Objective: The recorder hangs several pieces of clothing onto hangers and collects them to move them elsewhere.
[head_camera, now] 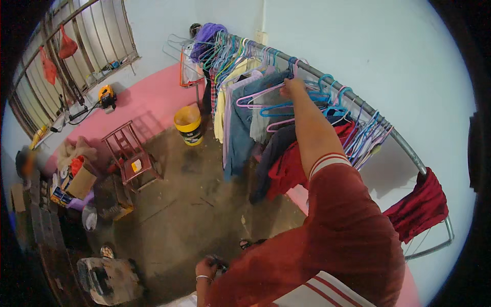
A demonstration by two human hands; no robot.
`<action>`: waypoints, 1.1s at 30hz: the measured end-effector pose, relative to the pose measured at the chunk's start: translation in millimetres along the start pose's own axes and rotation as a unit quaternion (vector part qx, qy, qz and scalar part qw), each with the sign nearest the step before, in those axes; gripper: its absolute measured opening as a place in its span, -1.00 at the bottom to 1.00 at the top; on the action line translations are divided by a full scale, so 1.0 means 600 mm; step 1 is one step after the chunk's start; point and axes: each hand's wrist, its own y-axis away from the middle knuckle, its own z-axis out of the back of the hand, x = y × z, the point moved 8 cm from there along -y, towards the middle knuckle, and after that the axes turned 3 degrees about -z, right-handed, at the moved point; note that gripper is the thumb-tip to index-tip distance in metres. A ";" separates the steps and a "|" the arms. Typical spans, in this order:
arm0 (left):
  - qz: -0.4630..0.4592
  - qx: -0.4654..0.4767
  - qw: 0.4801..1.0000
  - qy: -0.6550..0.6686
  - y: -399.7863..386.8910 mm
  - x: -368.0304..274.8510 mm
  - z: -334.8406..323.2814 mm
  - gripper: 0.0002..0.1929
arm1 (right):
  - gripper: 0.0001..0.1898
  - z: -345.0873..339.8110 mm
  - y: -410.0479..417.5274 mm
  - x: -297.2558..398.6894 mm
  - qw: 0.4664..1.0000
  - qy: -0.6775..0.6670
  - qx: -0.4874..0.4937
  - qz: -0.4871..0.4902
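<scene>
My right hand (293, 89) reaches up to the metal clothes rail (284, 55), its fingers closed at the neck of a pink plastic hanger (253, 96). Beside it hang a grey-blue garment (241, 130) and several blue hangers (276, 110). Dark red clothing (285, 169) hangs below my forearm, partly hidden by it. Low in the picture, my left hand (205, 269), with a band at the wrist, is closed around a small dark object (218, 263) that is too unclear to name.
Bare hangers (370, 134) and a dark red cloth (422, 207) occupy the rail's right part. A yellow bucket (188, 124) and wooden chair (132, 161) stand across the floor. Boxes (78, 182) sit at left, near a worn stool-like block (111, 280).
</scene>
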 end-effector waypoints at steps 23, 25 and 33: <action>0.222 -0.246 0.900 0.284 0.235 0.056 -0.019 -0.62 | -0.62 -0.590 0.520 -0.122 0.808 0.096 0.571 0.111; 0.256 -0.280 0.865 0.328 0.297 0.090 -0.028 -0.61 | -0.82 -0.656 0.662 -0.218 0.761 0.086 0.640 0.064; 0.364 -0.379 0.770 0.363 0.510 0.156 -0.058 -0.60 | -0.81 -0.634 1.076 -0.430 0.625 0.264 0.734 -0.011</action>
